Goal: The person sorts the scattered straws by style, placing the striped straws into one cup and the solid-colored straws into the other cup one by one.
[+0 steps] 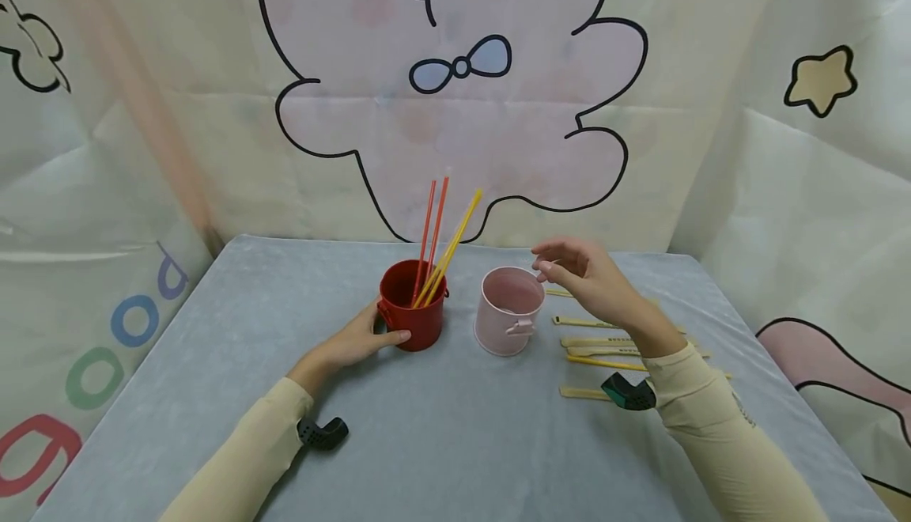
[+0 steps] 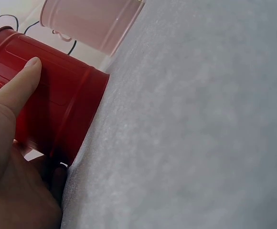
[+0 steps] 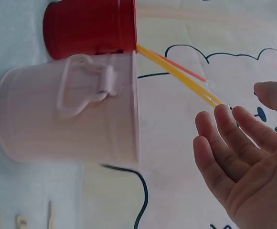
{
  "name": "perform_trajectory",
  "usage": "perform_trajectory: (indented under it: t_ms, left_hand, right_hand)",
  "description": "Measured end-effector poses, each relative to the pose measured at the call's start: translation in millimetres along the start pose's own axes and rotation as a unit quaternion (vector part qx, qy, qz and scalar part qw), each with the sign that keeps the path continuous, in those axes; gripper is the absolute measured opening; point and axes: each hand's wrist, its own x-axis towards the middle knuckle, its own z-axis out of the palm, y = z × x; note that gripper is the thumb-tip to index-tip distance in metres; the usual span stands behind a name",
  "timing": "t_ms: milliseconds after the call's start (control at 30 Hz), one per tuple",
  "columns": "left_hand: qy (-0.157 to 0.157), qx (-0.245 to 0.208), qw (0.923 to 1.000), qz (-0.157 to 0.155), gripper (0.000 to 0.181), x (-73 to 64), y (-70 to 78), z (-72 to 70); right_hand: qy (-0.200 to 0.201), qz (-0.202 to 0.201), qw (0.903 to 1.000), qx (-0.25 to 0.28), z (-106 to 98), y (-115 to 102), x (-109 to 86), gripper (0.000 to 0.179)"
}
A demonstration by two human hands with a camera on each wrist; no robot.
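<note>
A small red bucket (image 1: 420,324) stands upright on the cloth, with red sticks (image 1: 425,229) and yellow sticks (image 1: 459,239) leaning in it. My left hand (image 1: 359,340) holds this bucket from its left side; the thumb (image 2: 25,83) lies along its wall and the other fingers are partly hidden behind it. Just right of it stands a pale pink bucket (image 1: 507,316) with a small side handle (image 3: 81,88). Over that bucket's right rim hovers my right hand (image 1: 587,277), holding nothing, its fingers loosely bent in the right wrist view.
Several flat wooden sticks (image 1: 594,342) and a yellow stick (image 1: 605,362) lie on the blue-grey cloth (image 1: 455,443), partly under the right forearm. A printed curtain (image 1: 213,111) hangs behind the table's far edge. Each wrist carries a black device (image 1: 323,433).
</note>
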Motion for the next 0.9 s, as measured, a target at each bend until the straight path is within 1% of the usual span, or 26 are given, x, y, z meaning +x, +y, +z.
perform_trajectory:
  t_ms: [200,400,500,633,733,900]
  left_hand:
    - [-0.001,0.005,0.9999,-0.009,0.078,-3.1,-3.3,0.9]
    - [-0.001,0.009,0.9999,-0.01,0.079,-0.2,-1.7,1.4]
    - [0.001,0.009,0.9999,-0.01,0.078,0.4,-1.6,1.7]
    - [0.001,0.006,0.9999,-0.009,0.078,1.5,-0.4,1.2]
    - [-0.001,0.006,0.9999,-0.01,0.078,1.5,0.7,1.4]
    - [-0.003,0.008,0.9999,-0.014,0.078,0.8,0.9,1.0]
  right_hand:
    - [0.015,-0.001,0.9998,-0.01,-3.8,19.2,-23.0,0.027]
    - [0.021,-0.003,0.9997,-0.009,-12.2,38.2,-41.7,0.026]
    - [0.02,0.008,0.9997,-0.009,-16.0,48.8,-50.5,0.027]
    - [0.021,0.027,0.9991,-0.025,-23.4,58.1,-61.4,0.026]
    - [0.01,0.048,0.9978,-0.044,-28.6,62.9,-71.3,0.027]
    - [-0.038,0.084,0.994,-0.06,-37.2,75.4,-86.8,0.029]
